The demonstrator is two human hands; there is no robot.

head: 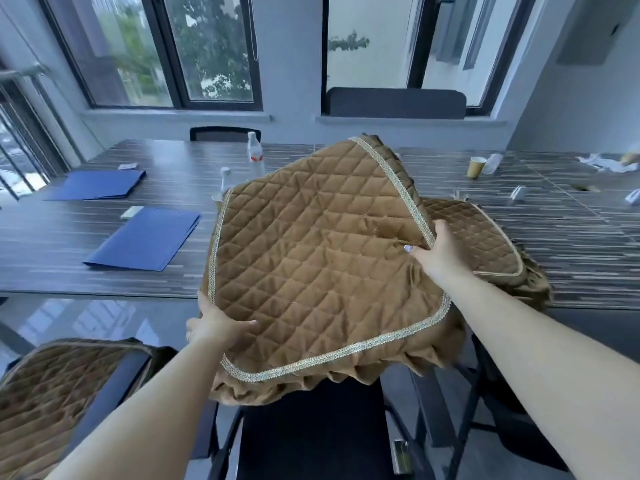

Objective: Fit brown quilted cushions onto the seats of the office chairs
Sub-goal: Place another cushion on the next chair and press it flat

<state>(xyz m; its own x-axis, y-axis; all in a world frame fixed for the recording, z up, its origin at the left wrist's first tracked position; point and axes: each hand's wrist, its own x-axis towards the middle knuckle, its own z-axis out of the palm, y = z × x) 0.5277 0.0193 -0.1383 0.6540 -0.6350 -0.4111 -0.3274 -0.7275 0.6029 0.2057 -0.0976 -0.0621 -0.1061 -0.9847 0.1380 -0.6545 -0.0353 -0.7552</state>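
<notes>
1. Cushion (322, 268), brown and quilted with pale braid trim and a ruffled skirt, was held in the air above a black chair seat (311, 431), tilted over the near edge of the tabletop (86, 244).
2. Left hand (216, 329) had its grip clamped on the cushion's near-left corner, thumb on top.
3. Right hand (433, 251) had its grip clamped on the cushion's right edge at the braid.
4. A second cushion (485, 237) lay on the tabletop just behind the right hand, partly hidden by the held one.
5. A third cushion (52, 393) covered a chair at lower left.
6. Two blue folders (145, 239), bottles (254, 154) and a paper cup (476, 167) stood farther back on the tabletop.
</notes>
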